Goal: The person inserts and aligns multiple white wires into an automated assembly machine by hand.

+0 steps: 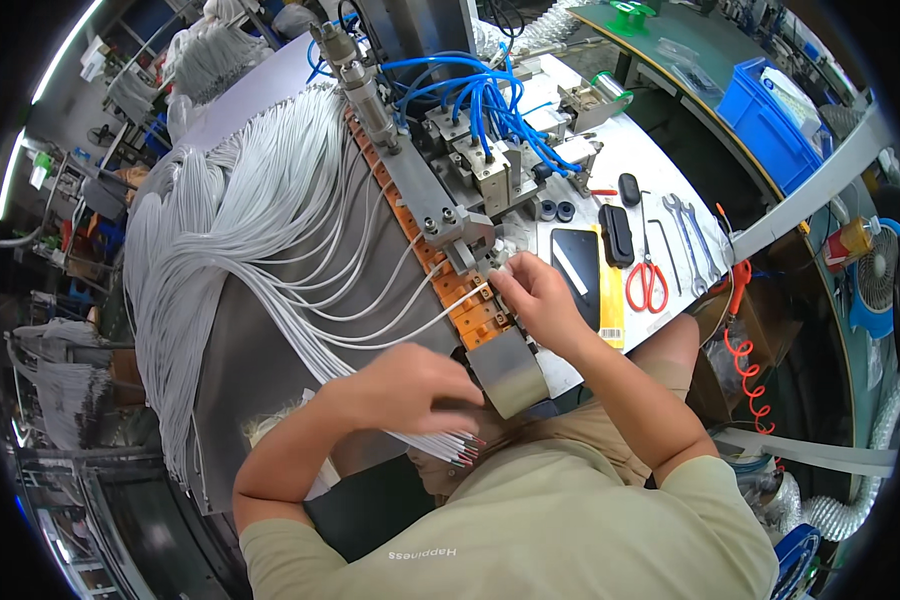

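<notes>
My right hand (538, 300) is closed in a pinch at the end of a white cable (440, 318), beside the orange block rail (475, 322) of the machine. The fingertips partly hide the cable's end. Blurred by motion, my left hand (410, 388) hangs to the left of the rail's grey metal end block (510, 375). Its fingers and thumb are apart, with nothing visible between them. Below it, a bunch of cable ends (455, 447) with small coloured tips sticks out toward my lap. Several other white cables run from the rail into a large bundle (260, 200) on the left.
Blue air tubes (485, 95) loop over the metal machine. Right of it on the white table lie a black phone (576, 270), red-handled scissors (647, 287), wrenches (692, 240) and a black case (616, 236). A blue bin (770, 130) stands farther right, above a coiled red hose (745, 370).
</notes>
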{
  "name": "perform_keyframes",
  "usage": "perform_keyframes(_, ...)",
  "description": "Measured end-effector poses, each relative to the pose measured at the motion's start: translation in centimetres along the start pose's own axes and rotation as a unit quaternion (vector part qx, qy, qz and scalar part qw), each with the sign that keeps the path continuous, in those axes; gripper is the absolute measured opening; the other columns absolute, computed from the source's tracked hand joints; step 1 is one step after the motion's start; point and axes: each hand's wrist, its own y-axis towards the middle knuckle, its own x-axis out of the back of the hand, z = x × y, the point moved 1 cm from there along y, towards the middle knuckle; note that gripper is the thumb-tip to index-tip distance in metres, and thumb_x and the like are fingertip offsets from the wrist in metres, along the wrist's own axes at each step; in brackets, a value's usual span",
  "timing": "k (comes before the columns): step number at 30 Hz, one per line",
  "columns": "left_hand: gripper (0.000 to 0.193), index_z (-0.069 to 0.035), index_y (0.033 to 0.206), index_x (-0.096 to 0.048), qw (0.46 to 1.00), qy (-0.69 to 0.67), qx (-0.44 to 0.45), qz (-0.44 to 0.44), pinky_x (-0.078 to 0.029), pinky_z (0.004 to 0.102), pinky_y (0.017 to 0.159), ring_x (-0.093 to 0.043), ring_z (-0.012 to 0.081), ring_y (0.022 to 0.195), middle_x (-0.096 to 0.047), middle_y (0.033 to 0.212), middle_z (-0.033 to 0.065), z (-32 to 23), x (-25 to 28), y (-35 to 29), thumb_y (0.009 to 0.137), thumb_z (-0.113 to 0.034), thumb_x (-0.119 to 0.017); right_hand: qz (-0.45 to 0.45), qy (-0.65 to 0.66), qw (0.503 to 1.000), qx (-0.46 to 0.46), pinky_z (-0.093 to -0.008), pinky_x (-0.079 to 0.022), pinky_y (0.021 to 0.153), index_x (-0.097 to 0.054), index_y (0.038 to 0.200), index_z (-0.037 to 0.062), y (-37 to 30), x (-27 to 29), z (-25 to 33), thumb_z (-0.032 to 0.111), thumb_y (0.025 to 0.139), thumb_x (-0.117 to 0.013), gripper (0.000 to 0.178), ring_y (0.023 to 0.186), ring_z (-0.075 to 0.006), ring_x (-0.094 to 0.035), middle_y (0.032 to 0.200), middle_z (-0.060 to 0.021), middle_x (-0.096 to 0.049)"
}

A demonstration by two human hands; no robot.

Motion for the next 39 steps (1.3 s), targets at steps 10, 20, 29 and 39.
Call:
perform_keyframes(10,0.012,-0.005,0.095,-0.075,0.991,-0.133,-0.017,0.016,-0.05,0.0293,0.062,-0.064,0.0167,0.068,-0.07,0.08,0.0066,0.5,0.6,0.7,0.085,-0.01,-0.074,0.026,-0.047,0.997,-0.053,-0.0242,-0.033,0.049,-0.057,0.091,0.0045,0.6,0.1,-0.4,0.024,0.098,-0.062,0.022,0.055,-0.0044,-0.044,0.064,0.0022,-0.053)
perform_keyframes(20,0.018,0.002,0.109,-0.068,0.93,-0.281,0.195,-0.136,-0.052,0.0232,0.068,-0.066,0.0087,0.076,-0.07,0.081,0.0047,0.9,0.7,0.6,0.093,-0.003,-0.064,-0.067,-0.061,0.996,0.008,-0.0241,-0.038,0.049,-0.06,0.096,0.0021,-2.9,0.9,2.0,0.018,0.097,-0.062,0.016,0.055,-0.0062,-0.05,0.063,-0.0012,-0.055)
perform_keyframes(29,0.017,0.004,0.108,-0.067,0.925,-0.274,0.188,-0.187,-0.054,0.0225,0.071,-0.066,0.0075,0.076,-0.071,0.086,0.0052,1.2,0.0,0.7,0.091,-0.002,-0.066,-0.047,-0.218,0.929,0.294,-0.0322,-0.039,0.057,-0.062,0.097,0.0034,-5.1,-1.9,4.4,0.005,0.086,-0.07,0.014,0.052,-0.0194,-0.054,0.062,-0.0058,-0.059)
perform_keyframes(39,0.015,0.003,0.102,-0.07,0.944,-0.195,0.196,-0.178,-0.052,0.0224,0.069,-0.064,0.0073,0.075,-0.071,0.087,0.0046,0.8,0.5,0.5,0.088,-0.003,-0.069,0.038,-0.165,0.97,0.173,-0.0332,-0.039,0.061,-0.062,0.097,0.0029,-5.1,-1.9,4.4,0.005,0.085,-0.071,0.015,0.056,-0.021,-0.052,0.067,-0.0053,-0.058)
